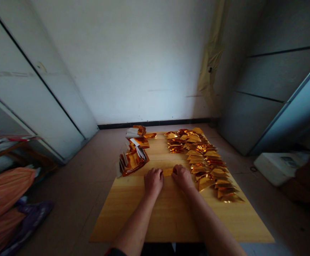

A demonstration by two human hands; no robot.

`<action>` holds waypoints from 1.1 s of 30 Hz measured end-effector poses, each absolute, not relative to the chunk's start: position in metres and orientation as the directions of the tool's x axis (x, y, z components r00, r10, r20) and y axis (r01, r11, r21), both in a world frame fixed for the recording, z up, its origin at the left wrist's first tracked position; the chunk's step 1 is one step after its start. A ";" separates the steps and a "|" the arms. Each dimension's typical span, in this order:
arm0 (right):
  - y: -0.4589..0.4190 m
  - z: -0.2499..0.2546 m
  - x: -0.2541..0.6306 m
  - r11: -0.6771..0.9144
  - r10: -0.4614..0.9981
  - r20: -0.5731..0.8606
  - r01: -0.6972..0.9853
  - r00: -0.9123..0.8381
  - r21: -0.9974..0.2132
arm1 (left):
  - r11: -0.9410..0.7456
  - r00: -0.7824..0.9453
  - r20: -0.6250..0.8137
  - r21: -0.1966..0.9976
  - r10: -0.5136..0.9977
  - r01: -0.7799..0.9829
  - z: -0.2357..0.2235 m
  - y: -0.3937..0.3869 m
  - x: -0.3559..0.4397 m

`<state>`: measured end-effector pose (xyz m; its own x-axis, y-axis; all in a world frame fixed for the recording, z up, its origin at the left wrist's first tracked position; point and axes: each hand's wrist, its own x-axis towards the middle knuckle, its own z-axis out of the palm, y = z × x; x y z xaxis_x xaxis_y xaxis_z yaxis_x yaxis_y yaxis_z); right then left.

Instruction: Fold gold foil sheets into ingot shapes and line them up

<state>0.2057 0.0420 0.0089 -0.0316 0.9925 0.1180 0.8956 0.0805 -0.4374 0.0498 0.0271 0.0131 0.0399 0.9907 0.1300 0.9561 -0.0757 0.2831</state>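
Between my two hands a narrow strip of gold foil paper (168, 172) lies low over the wooden table. My left hand (154, 180) is closed on the strip's left end, fingers curled in. At the other end my right hand (183, 175) pinches the paper, its fingertips partly hidden. To the left sits a loose stack of gold foil sheets (133, 160), some showing white backs. Rows of folded gold paper pieces (205, 163) overlap along the table's right side, the nearest ones just beyond my right hand.
The pale wooden table (176, 220) stands before a white wall (144, 64). Cabinets rise on both sides. Orange cloth (8, 192) hangs at the left, and a white box (274, 167) rests on the floor at the right.
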 end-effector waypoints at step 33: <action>0.034 0.009 0.204 0.121 0.973 0.232 0.876 -0.012 -0.466 | -0.114 0.032 0.235 0.343 0.971 0.932 0.003 0.023 0.046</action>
